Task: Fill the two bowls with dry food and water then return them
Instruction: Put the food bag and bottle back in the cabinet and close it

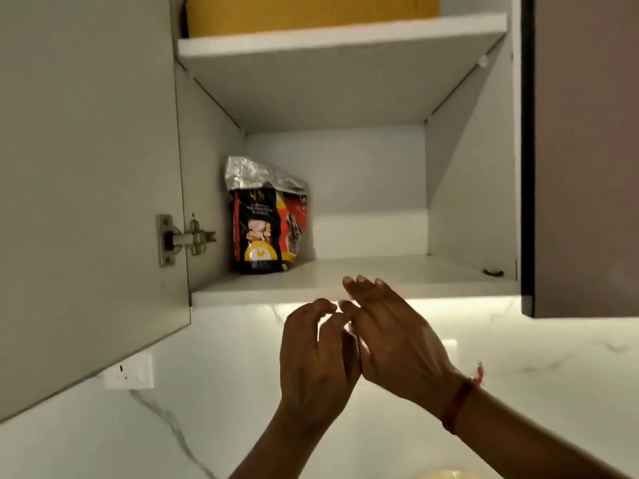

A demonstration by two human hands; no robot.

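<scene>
Two bare hands rose closest to the head camera, side by side just below the front edge of the lower shelf (pixel 397 274) of a wall cabinet (pixel 470 188). The left hand (pixel 314 350) had its fingers loosely curled around nothing. The right hand (pixel 390 340), with a red thread band (pixel 456 404) at its wrist, had its fingers nearly straight and also held nothing. The cabinet door (pixel 86 188) stood swung open on the left. A bag of dry dog food (pixel 268 229), its foil top crumpled, stood upright at the left of that shelf, apart from both hands. A yellow box (pixel 311 12) sat on the shelf above. Neither bowl could be made out for certain; a pale yellow shape (pixel 446 474) at the bottom edge was too cropped to name. By this showing the task was barely begun: the food was not yet fetched, with pouring, water and the return all left.
</scene>
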